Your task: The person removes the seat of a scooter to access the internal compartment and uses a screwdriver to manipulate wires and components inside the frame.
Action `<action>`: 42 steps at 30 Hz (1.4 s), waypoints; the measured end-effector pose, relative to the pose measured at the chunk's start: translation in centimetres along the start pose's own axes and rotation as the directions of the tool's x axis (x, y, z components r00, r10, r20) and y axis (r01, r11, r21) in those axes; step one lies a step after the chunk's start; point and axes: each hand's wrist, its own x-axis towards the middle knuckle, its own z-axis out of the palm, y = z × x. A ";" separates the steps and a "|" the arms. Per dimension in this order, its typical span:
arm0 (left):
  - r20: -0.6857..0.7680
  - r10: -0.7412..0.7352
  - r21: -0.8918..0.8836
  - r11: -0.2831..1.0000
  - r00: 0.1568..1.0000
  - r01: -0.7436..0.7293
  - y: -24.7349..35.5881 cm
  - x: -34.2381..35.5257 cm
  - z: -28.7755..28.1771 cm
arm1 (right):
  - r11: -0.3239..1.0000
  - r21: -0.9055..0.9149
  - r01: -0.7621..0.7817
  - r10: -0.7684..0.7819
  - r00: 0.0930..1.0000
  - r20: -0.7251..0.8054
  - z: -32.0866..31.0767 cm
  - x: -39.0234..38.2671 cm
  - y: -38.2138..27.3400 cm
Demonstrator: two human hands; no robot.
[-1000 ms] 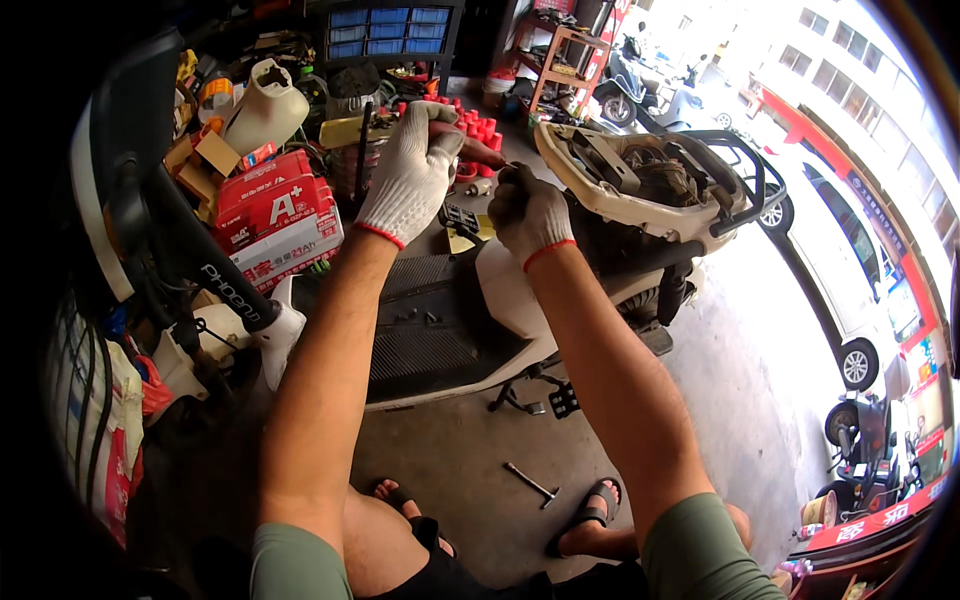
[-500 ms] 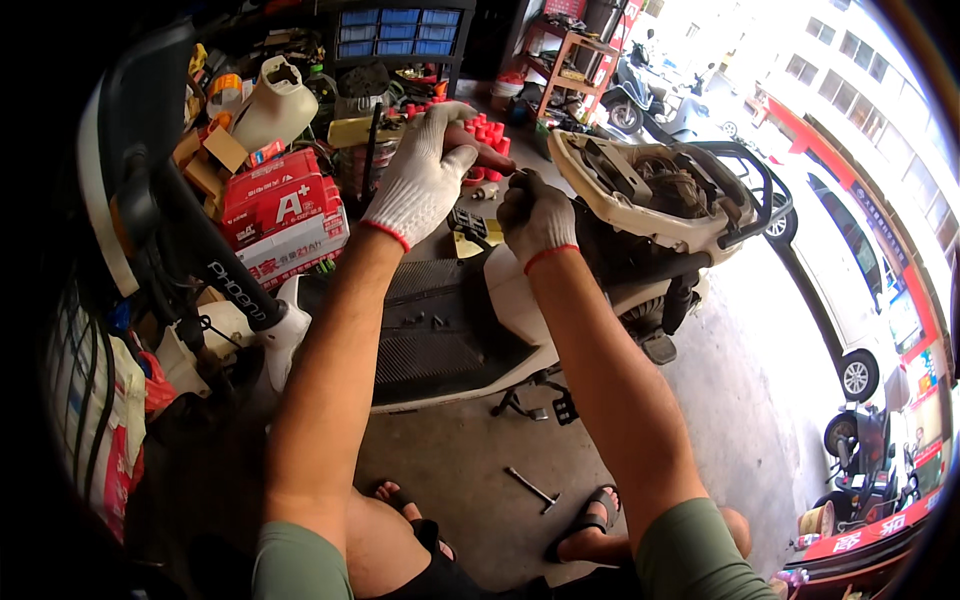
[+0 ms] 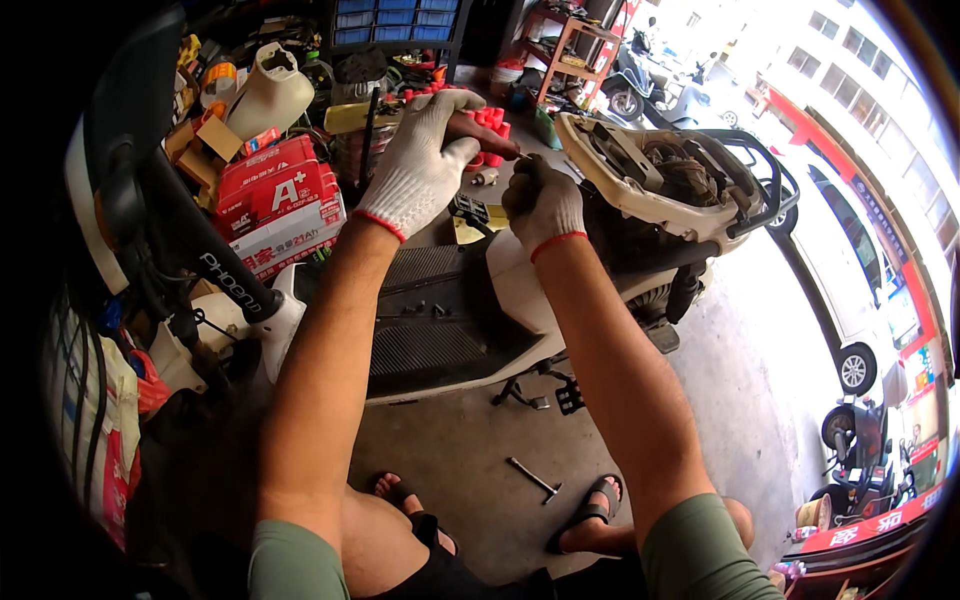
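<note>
Almost nothing changed in the last second: your view shifted slightly, both hands keep their pose above the scooter [image 3: 515, 285], so nothing's been let go and the work is where it was. Your left hand [image 3: 415, 172] has its fingers wrapped round a dark-red tapered handle [image 3: 490, 140], over the far side of the scooter's footboard [image 3: 430, 352], tip toward the scooter's rear. Your right hand [image 3: 545, 207] is clenched just beside that tip; can't tell what its fingers grip, if anything, or whether they touch the tip. Containers: scooter's uncovered rear bay [image 3: 640, 206] has a wire bundle [image 3: 682, 177] inside. Red-and-white carton [image 3: 280, 190] sits past the scooter's front half, contents hidden; brown carton [image 3: 218, 138], farther past it, can't see in. Blue bins [image 3: 395, 18] stand well beyond the scooter, contents unclear. Small fasteners [image 3: 438, 311] lie loose on the footboard. T-handle wrench [image 3: 534, 479] is on the floor [image 3: 450, 440], near side of the scooter.
</note>
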 end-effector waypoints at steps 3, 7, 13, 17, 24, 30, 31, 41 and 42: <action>0.046 0.008 -0.028 1.000 0.999 -0.006 -0.3 -0.2 0.0 | 1.000 -0.006 -0.017 0.017 0.999 0.028 -0.3 0.6 0.0; 0.124 -0.343 0.064 0.939 0.931 0.337 0.5 0.1 0.2 | 0.998 -0.049 -0.033 0.034 0.999 0.034 -1.1 1.1 0.3; 0.074 -0.179 -0.120 0.975 0.981 0.187 0.5 -0.3 0.2 | 0.999 -0.024 0.021 -0.021 1.000 0.007 -0.6 0.6 0.3; 0.085 -0.154 -0.180 0.969 0.984 0.167 -0.2 -0.2 -0.4 | 1.000 -0.020 -0.021 0.022 0.999 0.039 -1.2 1.1 0.0; 0.079 -0.314 -0.030 0.948 0.946 0.317 -1.2 -0.2 0.5 | 1.000 -0.019 -0.011 0.011 1.000 0.001 -1.3 1.1 0.3; 0.104 -0.209 -0.072 0.974 0.972 0.217 -0.4 -0.1 -0.3 | 0.999 -0.047 0.000 0.000 1.000 -0.011 -1.2 1.0 -0.1; 0.112 -0.255 0.011 0.967 0.960 0.255 0.0 0.2 -0.3 | 0.998 -0.066 0.000 -0.001 1.000 -0.016 -1.4 1.0 -0.2; 0.004 -0.018 -0.094 0.995 1.000 0.018 -2.1 0.1 0.1 | 0.999 -0.040 -0.034 0.035 0.999 0.022 -2.3 2.2 -0.2; 0.022 -0.133 -0.023 0.991 0.991 0.133 -1.8 0.1 0.2 | 0.999 -0.045 -0.030 0.030 1.000 -0.001 -2.1 2.1 0.0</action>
